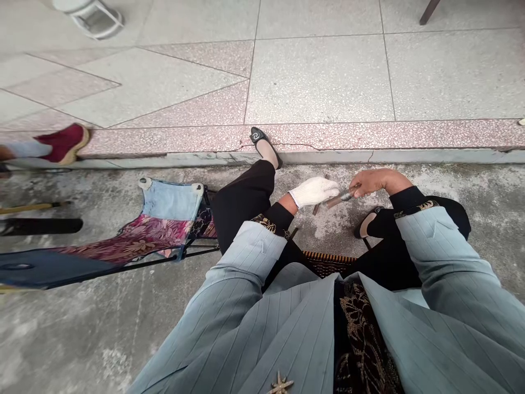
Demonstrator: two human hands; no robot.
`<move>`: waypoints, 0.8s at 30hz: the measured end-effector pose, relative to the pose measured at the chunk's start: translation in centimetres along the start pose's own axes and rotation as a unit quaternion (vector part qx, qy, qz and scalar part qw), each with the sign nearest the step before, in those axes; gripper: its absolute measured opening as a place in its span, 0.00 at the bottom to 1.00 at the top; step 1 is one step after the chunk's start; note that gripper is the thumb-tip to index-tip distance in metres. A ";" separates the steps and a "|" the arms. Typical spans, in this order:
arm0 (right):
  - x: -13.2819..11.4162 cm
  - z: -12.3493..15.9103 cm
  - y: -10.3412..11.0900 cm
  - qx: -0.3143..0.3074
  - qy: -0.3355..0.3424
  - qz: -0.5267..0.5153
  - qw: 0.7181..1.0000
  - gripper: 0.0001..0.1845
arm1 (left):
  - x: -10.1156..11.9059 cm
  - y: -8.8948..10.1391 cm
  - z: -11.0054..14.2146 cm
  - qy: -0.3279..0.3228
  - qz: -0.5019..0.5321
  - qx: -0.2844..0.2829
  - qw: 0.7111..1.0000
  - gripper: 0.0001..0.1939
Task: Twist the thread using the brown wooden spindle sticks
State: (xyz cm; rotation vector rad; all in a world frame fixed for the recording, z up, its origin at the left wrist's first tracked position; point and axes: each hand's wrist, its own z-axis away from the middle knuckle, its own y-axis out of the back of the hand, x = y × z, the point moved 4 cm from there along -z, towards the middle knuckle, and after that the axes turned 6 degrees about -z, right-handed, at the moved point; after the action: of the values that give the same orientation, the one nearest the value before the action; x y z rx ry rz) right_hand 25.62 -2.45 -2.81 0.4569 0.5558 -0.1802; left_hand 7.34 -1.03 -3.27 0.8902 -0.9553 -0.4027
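My left hand (315, 191), in a white knitted glove, has its fingers closed around a thin dark brown stick-like piece (315, 209). The piece shows above and below the fingers; its middle is hidden by them. Bare and close by on the right, my right hand (371, 181) is closed on a short tool with a grey shank and a flat brownish end (337, 201). That end points left, toward the gloved fingertips; whether it touches the piece I cannot tell. Both hands are held between my knees, above the concrete ground (328, 232).
A folding lounge chair (151, 230) with patterned fabric stands on my left. Another person's red shoe (63, 143) rests at the raised tiled step (184, 139). One of my black shoes (264, 145) is on that step. Under me is a woven seat (328, 262). A white stool (92, 19) stands farther off.
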 end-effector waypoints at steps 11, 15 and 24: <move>-0.5 4.3 3.6 0.201 0.275 -0.438 0.832 0.20 | 0.1 0.0 -0.2 0.013 0.405 0.114 0.907 0.19; -0.2 3.2 3.5 0.255 0.226 -0.484 0.806 0.21 | 0.7 -0.2 -0.1 0.010 0.367 0.090 0.926 0.18; 1.2 0.1 2.6 0.304 0.095 -0.369 0.873 0.19 | 1.2 -0.7 -0.5 0.015 0.300 0.035 0.953 0.19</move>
State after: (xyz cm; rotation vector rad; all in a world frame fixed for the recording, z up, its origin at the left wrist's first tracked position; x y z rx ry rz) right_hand 27.37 -0.25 -2.47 0.8641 0.8531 -1.0795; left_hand 8.49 -1.99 -3.33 0.6244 -1.1614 0.1674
